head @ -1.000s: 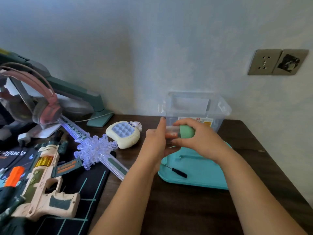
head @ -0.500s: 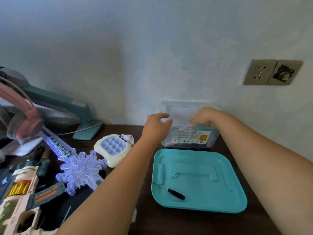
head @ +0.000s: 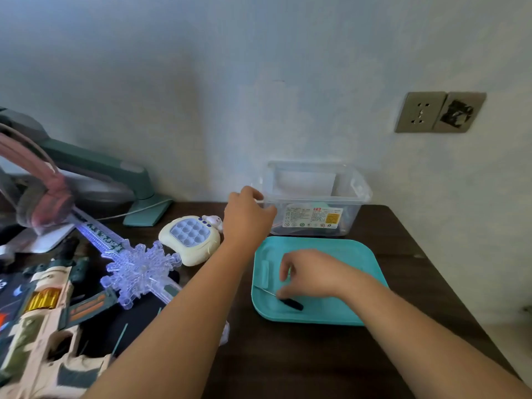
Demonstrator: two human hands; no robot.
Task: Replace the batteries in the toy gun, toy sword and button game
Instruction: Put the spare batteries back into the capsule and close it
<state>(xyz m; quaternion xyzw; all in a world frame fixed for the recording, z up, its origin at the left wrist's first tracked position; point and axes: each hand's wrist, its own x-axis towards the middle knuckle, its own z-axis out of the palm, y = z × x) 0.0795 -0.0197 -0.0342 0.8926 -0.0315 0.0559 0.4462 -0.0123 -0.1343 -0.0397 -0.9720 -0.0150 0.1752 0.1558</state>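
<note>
My left hand (head: 247,217) curls over the left rim of a clear plastic box (head: 354,194) at the back of the desk. My right hand (head: 313,275) hovers over the teal lid (head: 359,260), fingers spread, thumb touching a small black-handled screwdriver (head: 293,304) that lies on the lid. The cream button game (head: 190,240) sits just left of my left wrist. The glowing snowflake toy sword (head: 141,272) lies diagonally beside it. The beige and green toy gun (head: 37,326) rests at the lower left.
Pink headphones (head: 43,203) hang at the far left, in front of a green desk arm (head: 138,180). A dark mat (head: 95,335) lies under the gun. A wall socket (head: 440,112) is up on the right. The dark desk ends at its right edge (head: 449,286).
My right hand has left the box and come down onto the lid by the screwdriver. My left hand stays at the box rim. The green item held a second ago is no longer in hand.
</note>
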